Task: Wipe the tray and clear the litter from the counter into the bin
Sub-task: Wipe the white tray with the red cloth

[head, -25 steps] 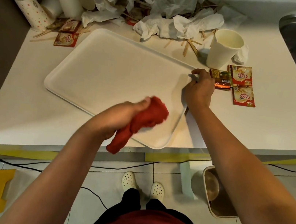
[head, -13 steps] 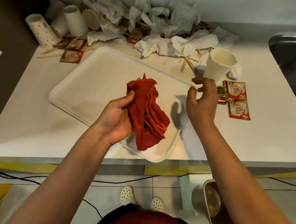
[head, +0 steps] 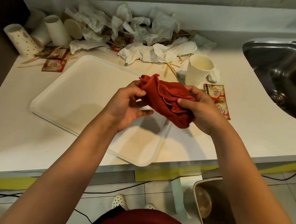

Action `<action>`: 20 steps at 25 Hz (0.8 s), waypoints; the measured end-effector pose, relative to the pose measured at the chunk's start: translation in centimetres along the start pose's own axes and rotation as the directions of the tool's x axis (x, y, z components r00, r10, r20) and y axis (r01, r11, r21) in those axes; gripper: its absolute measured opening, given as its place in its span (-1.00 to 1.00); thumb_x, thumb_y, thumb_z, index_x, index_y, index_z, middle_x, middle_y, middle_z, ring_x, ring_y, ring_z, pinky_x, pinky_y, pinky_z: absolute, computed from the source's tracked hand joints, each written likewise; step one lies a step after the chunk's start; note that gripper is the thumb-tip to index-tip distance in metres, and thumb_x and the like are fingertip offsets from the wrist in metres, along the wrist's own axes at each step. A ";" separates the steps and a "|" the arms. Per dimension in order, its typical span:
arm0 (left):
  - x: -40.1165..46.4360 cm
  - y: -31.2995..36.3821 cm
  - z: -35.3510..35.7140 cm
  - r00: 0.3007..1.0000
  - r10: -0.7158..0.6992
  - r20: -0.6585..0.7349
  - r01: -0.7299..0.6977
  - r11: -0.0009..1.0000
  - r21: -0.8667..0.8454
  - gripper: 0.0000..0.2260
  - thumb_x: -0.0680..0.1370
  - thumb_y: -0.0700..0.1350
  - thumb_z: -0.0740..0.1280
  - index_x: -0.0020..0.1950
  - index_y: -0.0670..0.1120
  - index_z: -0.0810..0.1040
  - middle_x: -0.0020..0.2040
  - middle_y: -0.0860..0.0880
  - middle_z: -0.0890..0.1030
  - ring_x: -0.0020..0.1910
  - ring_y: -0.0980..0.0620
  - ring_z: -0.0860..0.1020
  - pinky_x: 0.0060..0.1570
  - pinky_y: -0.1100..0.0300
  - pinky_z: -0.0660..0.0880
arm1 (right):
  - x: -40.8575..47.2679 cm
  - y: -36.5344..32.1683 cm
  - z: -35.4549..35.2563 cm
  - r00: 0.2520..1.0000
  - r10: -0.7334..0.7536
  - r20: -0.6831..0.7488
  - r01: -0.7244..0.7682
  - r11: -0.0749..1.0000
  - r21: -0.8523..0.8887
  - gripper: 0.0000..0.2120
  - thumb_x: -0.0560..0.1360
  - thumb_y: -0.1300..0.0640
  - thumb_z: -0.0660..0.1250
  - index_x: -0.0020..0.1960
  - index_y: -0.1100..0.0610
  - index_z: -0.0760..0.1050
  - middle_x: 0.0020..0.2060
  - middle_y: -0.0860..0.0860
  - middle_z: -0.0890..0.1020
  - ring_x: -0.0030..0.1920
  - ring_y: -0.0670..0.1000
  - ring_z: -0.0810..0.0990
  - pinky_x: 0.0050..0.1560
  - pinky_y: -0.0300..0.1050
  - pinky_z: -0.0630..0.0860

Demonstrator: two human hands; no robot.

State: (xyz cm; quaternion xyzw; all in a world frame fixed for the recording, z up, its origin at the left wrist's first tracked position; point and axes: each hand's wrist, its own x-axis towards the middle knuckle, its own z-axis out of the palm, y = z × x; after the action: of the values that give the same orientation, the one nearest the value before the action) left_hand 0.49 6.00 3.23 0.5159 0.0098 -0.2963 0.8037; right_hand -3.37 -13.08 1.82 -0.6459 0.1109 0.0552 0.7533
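A: What has changed?

B: The crumpled red cloth [head: 166,100], a second ago held by the left hand [head: 126,106] alone, is now pinched by it and clamped by the right hand [head: 203,113], lifted over the white rectangular plastic tray [head: 80,98].

A: Meaning?

B: Refolding is judged; litter remains at twelve o'clock, the grey bin [head: 207,186] at five.

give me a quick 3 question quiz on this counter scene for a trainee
1. True or false: the red cloth is held in both hands, above the tray.
2. The upright paper cup stands: A) on the tray B) on the counter beyond the tray C) in the sink
3. Fill in: the bin stands on the ____.

Key: 1 true, left hand and right hand both grip it. 2 B. 3 floor.
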 end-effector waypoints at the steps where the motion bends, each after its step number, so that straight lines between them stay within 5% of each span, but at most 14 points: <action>1: -0.1 -0.1 0.3 1.000 -0.010 -0.014 0.012 0.995 0.095 -0.85 0.45 -0.20 0.24 -0.03 -0.01 0.47 -0.19 -0.02 0.55 -0.21 0.05 0.55 -0.24 0.15 0.52 | -0.1 -0.2 -0.8 0.999 -0.011 -0.036 0.010 1.000 -0.019 -0.73 0.45 0.42 0.28 -0.04 0.06 0.49 -0.28 -0.06 0.68 -0.26 -0.08 0.66 -0.24 -0.25 0.59; 3: -0.1 -1.0 1.0 0.998 -0.006 -0.056 0.020 0.967 0.254 -0.82 0.52 -0.23 0.28 0.06 -0.01 0.43 -0.14 -0.02 0.57 -0.22 0.07 0.57 -0.25 0.17 0.56 | -0.4 -0.4 -2.2 0.996 -0.011 -0.089 0.003 0.995 -0.097 -0.70 0.43 0.41 0.33 -0.05 0.01 0.50 -0.24 -0.02 0.67 -0.23 -0.04 0.65 -0.18 -0.22 0.61; 7: 0.4 -4.1 2.5 0.999 -0.020 -0.027 0.031 0.868 0.496 -0.47 0.43 -0.26 0.43 0.34 -0.06 0.32 0.10 -0.14 0.57 0.03 -0.05 0.58 0.06 0.01 0.56 | -0.9 -0.2 -4.5 0.972 0.060 -0.225 -0.134 0.934 -0.332 -0.70 0.42 0.37 0.34 -0.08 -0.03 0.52 -0.21 0.07 0.61 -0.23 0.02 0.59 -0.11 -0.11 0.56; 12: 1.0 -7.8 4.9 0.997 0.050 0.056 -0.071 0.387 0.919 -0.65 0.43 -0.10 0.45 0.19 -0.04 0.51 0.08 -0.06 0.61 0.02 0.02 0.56 -0.02 0.28 0.42 | -1.9 2.6 -5.8 0.889 -0.122 -0.442 -0.251 0.677 -0.692 -0.87 0.44 0.17 0.31 -0.03 0.09 0.57 -0.17 0.08 0.57 -0.20 0.02 0.49 -0.30 -0.23 0.39; 20: 2.2 -10.3 6.6 0.971 0.179 0.159 -0.159 -0.011 0.987 -0.69 0.54 -0.11 0.27 0.29 -0.06 0.49 0.14 -0.11 0.37 0.15 -0.10 0.42 0.14 0.03 0.45 | -2.0 6.1 -6.8 0.847 -0.318 -0.426 -0.346 0.277 -0.896 -0.74 0.50 0.07 0.24 0.10 0.17 0.54 -0.04 0.21 0.61 0.00 0.23 0.51 -0.15 -0.01 0.48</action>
State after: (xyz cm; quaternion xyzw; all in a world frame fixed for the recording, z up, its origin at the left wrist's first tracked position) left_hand -4.64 -3.57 -2.83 0.9293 -0.2572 -0.1148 0.2390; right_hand -7.35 -18.69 -4.52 -0.9513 0.2643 -0.0633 0.1455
